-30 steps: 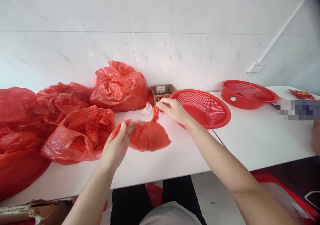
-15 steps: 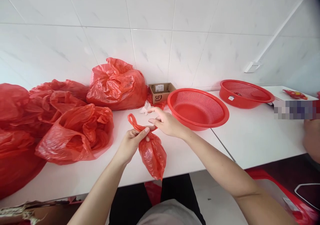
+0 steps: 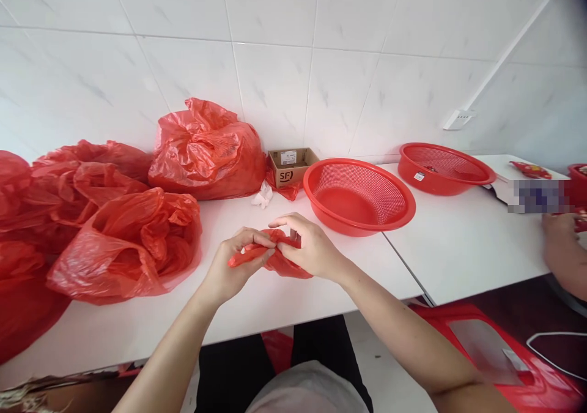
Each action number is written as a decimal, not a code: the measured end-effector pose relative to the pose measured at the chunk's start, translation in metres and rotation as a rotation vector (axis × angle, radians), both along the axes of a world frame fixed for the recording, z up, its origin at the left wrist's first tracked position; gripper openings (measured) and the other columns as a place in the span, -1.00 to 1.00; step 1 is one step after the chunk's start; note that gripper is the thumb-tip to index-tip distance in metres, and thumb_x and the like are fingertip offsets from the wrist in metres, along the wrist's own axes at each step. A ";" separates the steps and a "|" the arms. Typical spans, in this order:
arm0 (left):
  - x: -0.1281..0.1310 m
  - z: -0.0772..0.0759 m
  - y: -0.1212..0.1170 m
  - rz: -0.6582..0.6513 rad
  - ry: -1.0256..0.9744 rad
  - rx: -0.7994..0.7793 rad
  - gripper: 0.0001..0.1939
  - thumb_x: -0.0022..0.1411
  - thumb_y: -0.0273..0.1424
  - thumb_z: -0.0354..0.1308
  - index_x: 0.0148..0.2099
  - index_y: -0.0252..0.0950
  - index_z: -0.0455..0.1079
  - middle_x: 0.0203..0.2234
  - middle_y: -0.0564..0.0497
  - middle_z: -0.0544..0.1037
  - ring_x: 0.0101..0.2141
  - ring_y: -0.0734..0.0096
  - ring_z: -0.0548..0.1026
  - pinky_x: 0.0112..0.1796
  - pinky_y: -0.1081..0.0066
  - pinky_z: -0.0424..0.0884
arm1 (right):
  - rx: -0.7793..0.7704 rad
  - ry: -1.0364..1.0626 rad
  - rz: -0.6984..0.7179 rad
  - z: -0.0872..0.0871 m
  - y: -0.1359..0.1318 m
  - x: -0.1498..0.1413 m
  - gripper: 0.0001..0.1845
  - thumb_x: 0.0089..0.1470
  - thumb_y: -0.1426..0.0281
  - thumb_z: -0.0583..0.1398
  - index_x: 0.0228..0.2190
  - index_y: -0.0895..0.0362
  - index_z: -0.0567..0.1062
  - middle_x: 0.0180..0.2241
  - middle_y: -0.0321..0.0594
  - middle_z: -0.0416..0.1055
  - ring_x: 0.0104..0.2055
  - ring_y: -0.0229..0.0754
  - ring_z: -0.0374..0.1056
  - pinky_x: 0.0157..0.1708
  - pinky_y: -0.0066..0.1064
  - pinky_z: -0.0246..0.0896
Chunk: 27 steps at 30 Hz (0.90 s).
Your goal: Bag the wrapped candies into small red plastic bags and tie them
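A small red plastic bag (image 3: 291, 267) is between my hands above the front part of the white table. My left hand (image 3: 241, 260) is closed, its thumb and fingers pinching the twisted neck of the bag. From the right, my right hand (image 3: 305, 245) grips the same neck between thumb and fingers, the two sets of fingertips almost touching. The bag's body sits partly behind my right hand, and its contents are hidden. An empty red perforated basin (image 3: 362, 205) stands just beyond my right hand.
Large red plastic bags (image 3: 206, 150) crowd the left and back. A small cardboard box (image 3: 290, 168) and crumpled white tissue (image 3: 262, 195) lie near the wall. A second red basin (image 3: 444, 171) stands at the right, near another person's arm (image 3: 564, 251). Below is a red stool (image 3: 499, 352).
The small bag hung down from my left hand before; now it is raised and lies more sideways. My right hand has come down and closed on its neck. The view has shifted slightly.
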<state>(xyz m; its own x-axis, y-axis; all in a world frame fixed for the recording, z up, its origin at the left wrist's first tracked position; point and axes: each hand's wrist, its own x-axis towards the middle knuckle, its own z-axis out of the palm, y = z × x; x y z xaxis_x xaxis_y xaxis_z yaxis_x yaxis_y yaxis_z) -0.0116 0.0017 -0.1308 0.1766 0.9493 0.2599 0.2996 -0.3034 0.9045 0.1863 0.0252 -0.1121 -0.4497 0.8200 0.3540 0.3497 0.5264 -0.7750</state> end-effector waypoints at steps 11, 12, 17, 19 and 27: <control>0.021 -0.020 -0.001 0.330 0.142 0.408 -0.88 0.20 -0.55 0.14 -0.27 -0.22 0.36 -0.37 0.08 0.49 -0.35 0.47 0.46 -0.33 0.46 0.35 | -0.368 0.385 0.070 -0.031 -0.011 -0.016 -0.66 0.10 0.43 0.17 -0.06 0.06 0.32 -0.39 -0.36 0.39 -0.34 -0.27 0.41 -0.26 -0.36 0.36; 0.021 -0.020 -0.001 0.330 0.144 0.416 -0.89 0.19 -0.55 0.15 -0.28 -0.22 0.37 -0.37 0.08 0.48 -0.35 0.47 0.45 -0.34 0.47 0.35 | -0.449 0.413 0.120 -0.030 -0.008 -0.013 -0.68 0.12 0.39 0.17 -0.06 0.08 0.34 -0.40 -0.34 0.40 -0.36 -0.27 0.41 -0.28 -0.37 0.37; 0.011 -0.014 -0.002 0.232 0.214 0.389 -0.93 0.21 -0.47 0.19 -0.28 -0.20 0.48 -0.34 0.05 0.54 -0.32 0.44 0.50 -0.30 0.46 0.39 | -0.523 0.326 0.163 -0.019 0.000 -0.005 -0.78 0.15 0.26 0.19 -0.27 0.17 0.47 -0.38 -0.23 0.45 -0.42 -0.26 0.39 -0.44 -0.41 0.33; 0.002 -0.011 -0.003 0.165 0.227 0.354 -0.89 0.24 -0.42 0.18 -0.24 -0.17 0.54 -0.30 0.02 0.58 -0.28 0.38 0.54 -0.26 0.42 0.42 | -0.412 0.201 0.108 -0.014 -0.003 -0.005 -0.87 0.16 0.34 0.17 -0.35 0.15 0.46 -0.40 -0.26 0.46 -0.40 -0.26 0.38 -0.42 -0.42 0.29; -0.019 -0.002 -0.010 0.336 0.001 0.182 -0.89 0.18 -0.31 0.26 -0.25 -0.18 0.58 -0.33 0.03 0.63 -0.27 0.33 0.55 -0.20 0.37 0.44 | -0.009 -0.233 0.031 -0.012 -0.012 0.016 -0.83 0.22 0.45 0.09 -0.40 0.10 0.42 -0.40 -0.30 0.46 -0.37 -0.27 0.33 -0.35 -0.41 0.16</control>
